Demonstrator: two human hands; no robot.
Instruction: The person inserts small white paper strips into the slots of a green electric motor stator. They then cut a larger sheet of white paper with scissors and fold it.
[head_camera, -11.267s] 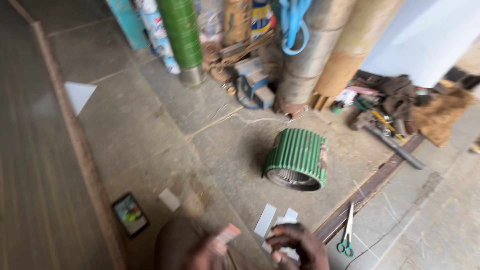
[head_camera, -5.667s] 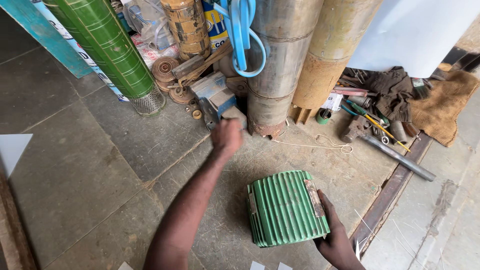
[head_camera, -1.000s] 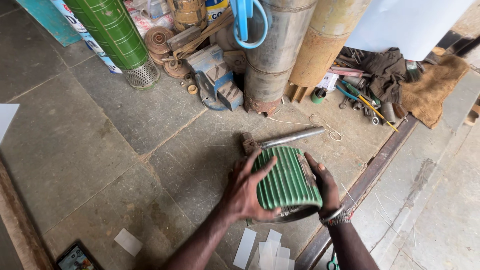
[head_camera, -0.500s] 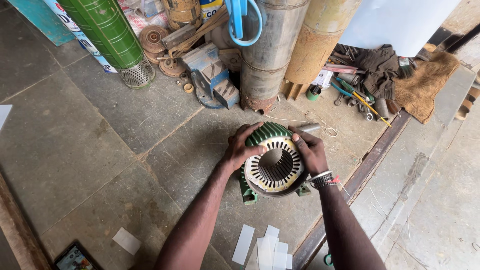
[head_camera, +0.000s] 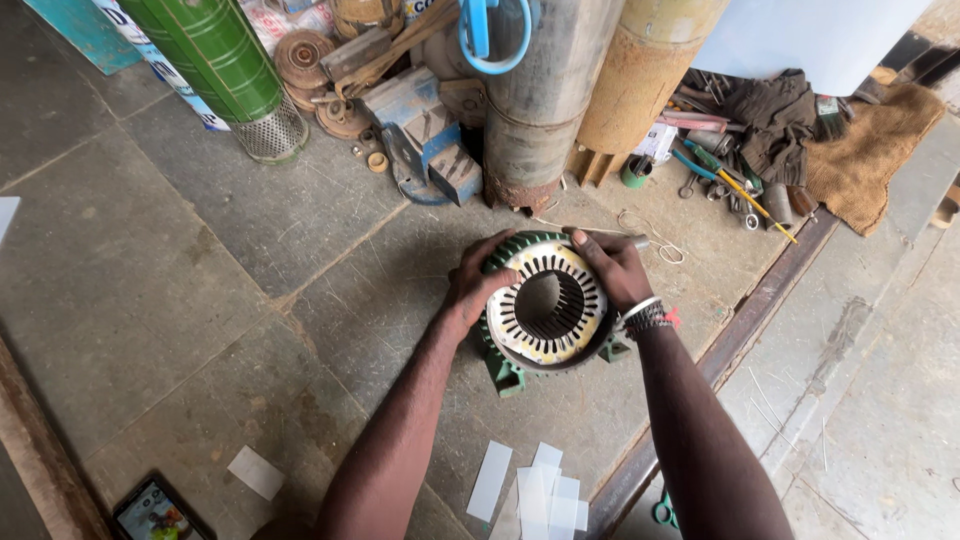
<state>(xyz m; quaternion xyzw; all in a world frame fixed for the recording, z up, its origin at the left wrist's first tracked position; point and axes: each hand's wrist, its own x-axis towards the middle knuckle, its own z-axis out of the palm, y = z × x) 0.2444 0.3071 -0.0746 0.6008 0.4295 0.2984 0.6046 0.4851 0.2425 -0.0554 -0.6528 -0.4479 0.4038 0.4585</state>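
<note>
We see a green motor housing (head_camera: 547, 305) standing on end on the stone floor (head_camera: 200, 260), its open, slotted core facing up at us. Our left hand (head_camera: 475, 285) is clamped on its left rim, fingers curled over the top edge, and our right hand (head_camera: 612, 265) grips the far right rim the same way, a beaded bracelet (head_camera: 645, 316) on that wrist. Just in front of the housing lie white paper strips (head_camera: 535, 490). Near the lower left corner lies a phone (head_camera: 155, 510). Behind the housing stand a rusty metal cylinder (head_camera: 545, 95), a blue vise (head_camera: 425, 140) and a green meshed cylinder (head_camera: 220, 70). Hand tools (head_camera: 725, 180) lie scattered to the right.
</note>
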